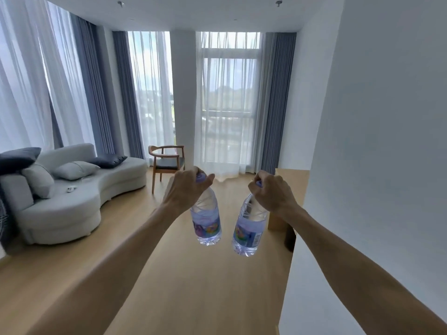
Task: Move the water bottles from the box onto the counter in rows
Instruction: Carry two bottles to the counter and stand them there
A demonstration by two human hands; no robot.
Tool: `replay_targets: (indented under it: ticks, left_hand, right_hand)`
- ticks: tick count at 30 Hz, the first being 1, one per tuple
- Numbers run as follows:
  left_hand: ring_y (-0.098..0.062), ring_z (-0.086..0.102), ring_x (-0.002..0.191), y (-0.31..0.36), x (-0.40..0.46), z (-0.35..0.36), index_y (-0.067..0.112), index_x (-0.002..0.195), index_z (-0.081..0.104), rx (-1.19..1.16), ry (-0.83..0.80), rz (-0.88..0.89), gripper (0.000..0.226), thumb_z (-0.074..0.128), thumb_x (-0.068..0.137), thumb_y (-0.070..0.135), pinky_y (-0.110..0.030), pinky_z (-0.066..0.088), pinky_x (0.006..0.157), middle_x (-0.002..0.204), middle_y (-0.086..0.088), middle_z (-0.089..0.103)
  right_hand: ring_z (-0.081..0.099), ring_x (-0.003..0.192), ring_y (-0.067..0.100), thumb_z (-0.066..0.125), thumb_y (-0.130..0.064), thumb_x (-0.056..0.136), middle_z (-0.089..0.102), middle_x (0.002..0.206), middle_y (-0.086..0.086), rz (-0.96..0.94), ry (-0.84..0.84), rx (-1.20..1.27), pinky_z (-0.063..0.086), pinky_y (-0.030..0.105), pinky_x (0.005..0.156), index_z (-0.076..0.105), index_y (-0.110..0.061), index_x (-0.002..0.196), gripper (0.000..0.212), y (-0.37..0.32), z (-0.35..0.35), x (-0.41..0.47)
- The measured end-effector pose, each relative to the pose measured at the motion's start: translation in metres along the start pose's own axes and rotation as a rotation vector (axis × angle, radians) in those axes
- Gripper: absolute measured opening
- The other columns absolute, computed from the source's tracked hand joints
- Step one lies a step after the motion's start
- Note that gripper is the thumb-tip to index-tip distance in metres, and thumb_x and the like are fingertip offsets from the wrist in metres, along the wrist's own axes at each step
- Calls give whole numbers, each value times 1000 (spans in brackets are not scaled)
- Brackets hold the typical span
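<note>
While both bottles are hanging in mid-air, I am pinching each clear plastic purple-capped water bottle point(206, 220) point(249, 227) at its cap, left hand point(185, 189) and right hand point(272, 192) curled tight; full, heavy, smooth-walled, likely swinging below the fingers.

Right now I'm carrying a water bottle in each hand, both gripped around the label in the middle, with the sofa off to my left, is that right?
Not quite. The head view shows the left hand and right hand each gripping a bottle at its purple cap, not the label. The left bottle and right bottle hang below the fingers. The sofa is indeed on your left.
</note>
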State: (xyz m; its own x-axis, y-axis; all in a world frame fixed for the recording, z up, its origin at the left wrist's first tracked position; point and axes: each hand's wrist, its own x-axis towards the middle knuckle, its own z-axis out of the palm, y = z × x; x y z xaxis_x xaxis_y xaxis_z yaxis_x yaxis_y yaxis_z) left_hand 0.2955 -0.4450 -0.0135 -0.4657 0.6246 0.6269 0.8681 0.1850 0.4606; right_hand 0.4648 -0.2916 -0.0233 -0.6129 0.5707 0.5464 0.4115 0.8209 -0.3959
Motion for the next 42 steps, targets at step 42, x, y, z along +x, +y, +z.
replay_targets:
  ticks: [42]
  left_hand:
    - [-27,58,63,-257,671,535,5,72,54,-123,-207,89,33,47,96,28,-32,41,57,65,-7,61]
  right_hand:
    - [57,62,21,49,-29,94,60,66,1,210,-17,20,40,30,53,54,-15,80,21,465,297,651]
